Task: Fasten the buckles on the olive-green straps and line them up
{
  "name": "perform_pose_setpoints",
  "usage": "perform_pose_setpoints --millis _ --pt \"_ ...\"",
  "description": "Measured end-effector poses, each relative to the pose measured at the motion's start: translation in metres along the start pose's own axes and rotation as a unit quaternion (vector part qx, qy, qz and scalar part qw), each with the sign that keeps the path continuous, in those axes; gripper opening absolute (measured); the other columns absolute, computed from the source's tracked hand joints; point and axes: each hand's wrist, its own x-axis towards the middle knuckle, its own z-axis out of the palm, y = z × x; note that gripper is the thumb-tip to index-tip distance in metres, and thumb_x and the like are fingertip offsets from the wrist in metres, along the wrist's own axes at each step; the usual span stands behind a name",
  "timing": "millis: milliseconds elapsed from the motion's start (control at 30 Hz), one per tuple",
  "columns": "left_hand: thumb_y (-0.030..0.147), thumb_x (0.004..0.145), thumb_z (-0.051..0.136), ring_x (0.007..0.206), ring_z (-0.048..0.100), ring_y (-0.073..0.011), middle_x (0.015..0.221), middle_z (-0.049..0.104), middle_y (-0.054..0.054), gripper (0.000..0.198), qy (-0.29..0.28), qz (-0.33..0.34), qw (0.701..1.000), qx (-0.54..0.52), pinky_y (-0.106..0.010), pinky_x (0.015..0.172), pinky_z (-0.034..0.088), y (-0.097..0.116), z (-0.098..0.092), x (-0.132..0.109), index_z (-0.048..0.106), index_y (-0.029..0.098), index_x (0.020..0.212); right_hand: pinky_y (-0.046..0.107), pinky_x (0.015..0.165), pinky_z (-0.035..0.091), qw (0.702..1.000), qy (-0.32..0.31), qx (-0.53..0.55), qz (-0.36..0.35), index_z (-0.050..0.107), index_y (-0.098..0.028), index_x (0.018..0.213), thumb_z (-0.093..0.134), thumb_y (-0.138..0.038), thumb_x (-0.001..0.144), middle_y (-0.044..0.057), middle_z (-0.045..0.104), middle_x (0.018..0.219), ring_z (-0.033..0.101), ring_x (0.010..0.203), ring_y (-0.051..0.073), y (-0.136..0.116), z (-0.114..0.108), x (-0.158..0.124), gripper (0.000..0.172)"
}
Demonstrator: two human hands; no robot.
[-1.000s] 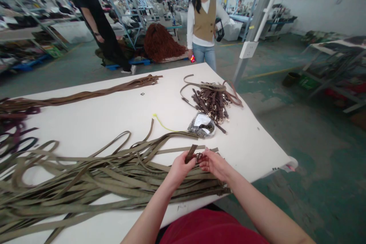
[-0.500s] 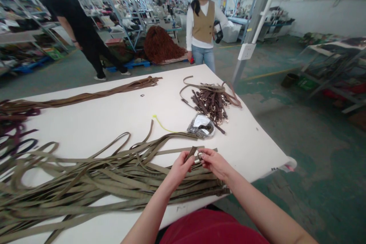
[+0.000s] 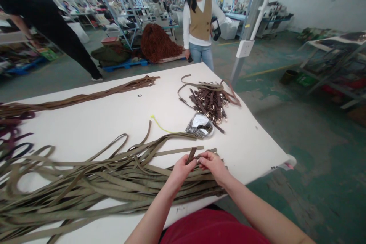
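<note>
My left hand (image 3: 180,170) pinches the end of an olive strap (image 3: 191,155) that sticks up between its fingers. My right hand (image 3: 212,164) is closed right against it, fingertips on a small dark metal ring at the strap's end; the ring is mostly hidden. Both hands hover over the near right part of a big pile of olive straps (image 3: 85,179) spread across the white table (image 3: 114,114).
A clear bag of metal fittings (image 3: 200,126) and a heap of brown buckled straps (image 3: 211,101) lie beyond my hands. Long brown straps (image 3: 85,97) run along the far side. A yellow cord (image 3: 160,124) lies mid-table. A person in a tan vest (image 3: 201,23) stands past the table; another in black (image 3: 42,19) is at the far left.
My hands have drawn together, the right fingertips closing onto the strap end. The person in black has walked further left.
</note>
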Motion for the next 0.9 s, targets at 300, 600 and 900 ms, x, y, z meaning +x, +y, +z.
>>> perform_pose_setpoints --millis 300,600,900 --pt "0.038 0.071 0.052 0.060 0.045 -0.0090 0.069 0.051 0.002 0.030 0.021 0.036 0.999 -0.015 -0.020 0.055 0.038 -0.002 0.000 0.003 0.051 0.014 0.089 0.023 0.056 0.043 0.999 -0.042 0.012 0.022 0.052 -0.015 0.081 0.065 -0.033 0.061 -0.001 0.058 0.071 0.054 0.058 0.008 -0.004 0.002 0.005 0.029" --pt "0.036 0.070 0.052 0.058 0.048 -0.0098 0.062 0.052 0.002 0.023 0.011 0.029 0.999 0.012 -0.021 0.055 0.039 -0.006 -0.001 0.011 0.052 0.014 0.077 0.026 0.061 0.042 0.985 -0.034 -0.159 -0.050 0.058 -0.018 0.076 0.062 -0.024 0.062 0.000 0.060 0.069 0.054 0.063 0.012 -0.005 -0.004 0.019 0.016" --pt "0.047 0.078 0.039 0.045 0.046 -0.0076 0.060 0.049 0.005 0.030 -0.007 0.023 1.000 -0.003 -0.020 0.047 0.038 0.002 -0.006 0.012 0.042 0.017 0.082 0.019 0.052 0.036 0.991 -0.025 0.128 0.024 0.056 -0.019 0.092 0.067 -0.024 0.060 -0.003 0.056 0.069 0.046 0.055 0.006 -0.028 -0.017 0.020 0.035"
